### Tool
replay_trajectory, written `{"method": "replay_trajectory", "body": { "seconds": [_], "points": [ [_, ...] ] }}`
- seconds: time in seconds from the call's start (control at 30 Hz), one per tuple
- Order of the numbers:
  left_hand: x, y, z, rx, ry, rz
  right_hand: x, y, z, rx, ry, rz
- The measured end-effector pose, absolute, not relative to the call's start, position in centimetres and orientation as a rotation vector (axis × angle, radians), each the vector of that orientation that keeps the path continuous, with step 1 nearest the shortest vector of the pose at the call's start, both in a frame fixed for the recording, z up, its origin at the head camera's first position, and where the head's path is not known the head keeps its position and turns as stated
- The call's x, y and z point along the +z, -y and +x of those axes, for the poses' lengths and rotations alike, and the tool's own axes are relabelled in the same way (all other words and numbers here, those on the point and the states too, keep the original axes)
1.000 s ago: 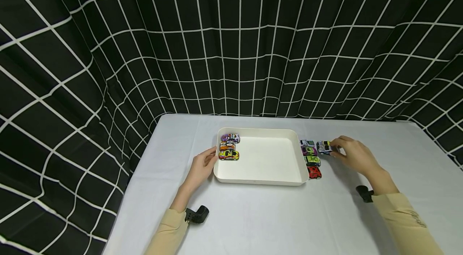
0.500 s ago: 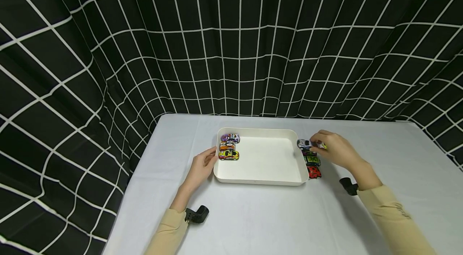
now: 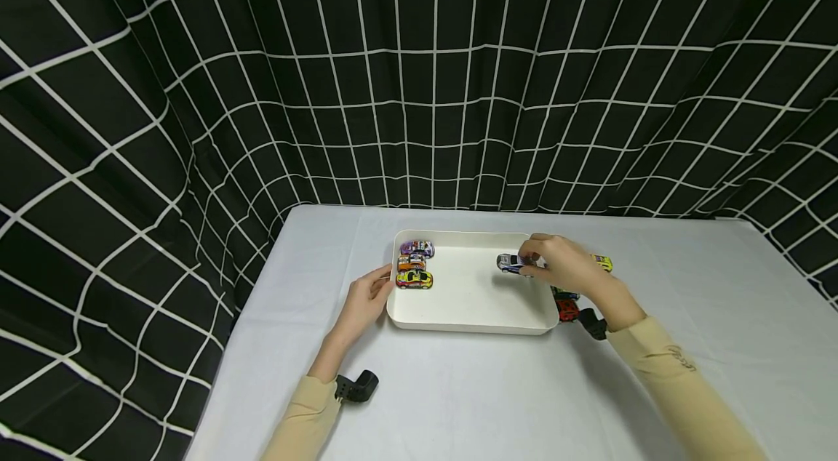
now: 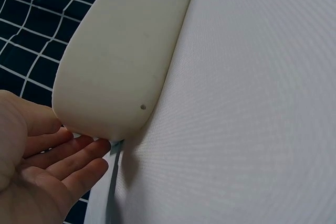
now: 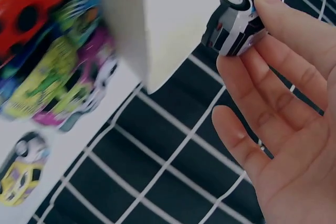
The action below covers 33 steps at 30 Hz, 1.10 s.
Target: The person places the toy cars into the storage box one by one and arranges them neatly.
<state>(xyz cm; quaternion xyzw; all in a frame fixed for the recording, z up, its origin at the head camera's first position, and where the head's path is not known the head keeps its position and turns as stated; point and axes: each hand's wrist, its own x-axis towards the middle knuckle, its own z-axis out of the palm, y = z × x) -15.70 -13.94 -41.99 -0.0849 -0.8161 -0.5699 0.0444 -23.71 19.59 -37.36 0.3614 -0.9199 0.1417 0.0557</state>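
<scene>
The left hand (image 3: 364, 303) touches the left wall of the white tray (image 3: 471, 329) with its fingertips; in the left wrist view its fingers (image 4: 79, 163) are loosely extended against the tray's corner (image 4: 115, 77). The right hand (image 3: 566, 265) holds a silver-and-blue toy car (image 3: 509, 263) above the tray's right part. In the right wrist view the car (image 5: 236, 22) is pinched between thumb and fingers. Purple (image 3: 417, 249), orange (image 3: 411, 262) and yellow (image 3: 414, 279) cars lie in the tray's left end.
Right of the tray, several cars lie on the white table (image 3: 458, 403), among them a red one (image 3: 567, 310), partly hidden by the right arm. A yellow car (image 3: 602, 262) lies farther right. A black curtain (image 3: 458, 83) with white grid lines hangs behind.
The right hand has carried the silver-and-blue car leftward from the right of the tray to above its inside. The yellow car on the right has come more into view. The left hand has not moved.
</scene>
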Motion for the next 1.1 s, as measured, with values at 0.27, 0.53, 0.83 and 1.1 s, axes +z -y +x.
{"method": "replay_trajectory", "body": {
  "seconds": [0.27,0.53,0.83,1.1],
  "points": [
    [-43.2,14.3,-16.5,-1.791,2.488,-0.235,-37.2,-16.0,-24.2,0.440,2.784,1.252],
    [-45.7,14.8,-17.7,-1.778,2.486,-0.205,-37.2,-12.4,-24.0,0.404,2.740,1.394],
    [-45.4,14.7,-17.5,-1.748,2.474,-0.231,-37.3,-9.2,-23.7,0.335,2.750,1.519],
    [-44.8,14.6,-17.2,-1.789,2.473,-0.248,-37.5,-6.8,-23.4,0.308,2.759,1.616]
  ]
}}
